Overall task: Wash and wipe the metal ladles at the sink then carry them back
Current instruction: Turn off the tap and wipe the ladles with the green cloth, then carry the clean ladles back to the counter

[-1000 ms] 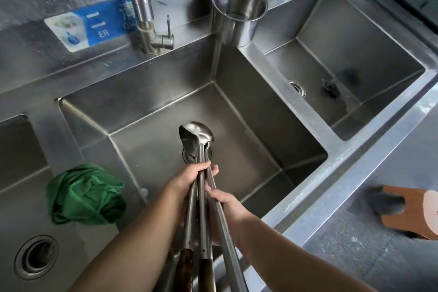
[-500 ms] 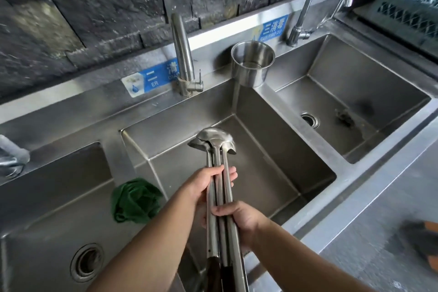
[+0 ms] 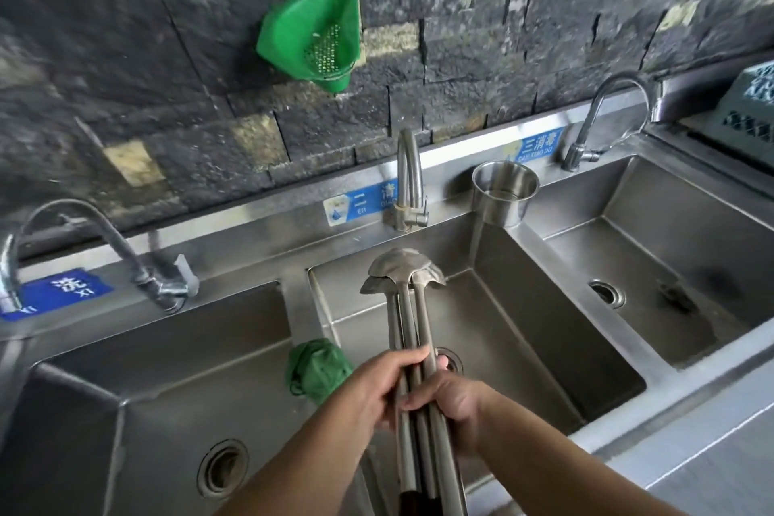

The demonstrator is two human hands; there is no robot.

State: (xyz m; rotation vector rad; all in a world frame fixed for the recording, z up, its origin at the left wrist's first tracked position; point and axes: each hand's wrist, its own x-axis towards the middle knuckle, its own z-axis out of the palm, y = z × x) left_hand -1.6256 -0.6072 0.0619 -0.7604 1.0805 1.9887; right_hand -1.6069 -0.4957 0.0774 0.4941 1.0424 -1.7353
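Observation:
Three long metal ladles are bundled together, bowls pointing away from me over the middle basin of a steel triple sink. My left hand wraps the shafts from the left. My right hand grips them from the right, slightly lower. The dark handle ends run out of view at the bottom edge. A crumpled green cloth lies on the divider between the left and middle basins, just left of my hands.
The middle tap stands behind the ladle bowls, with a steel cup to its right. Left tap, right tap. A green plastic strainer hangs on the stone wall. A crate sits far right.
My view has tilted up, bringing the wall, the strainer and the left tap into sight. The ladles have lifted so their bowls are off the basin floor; both hands keep their grip.

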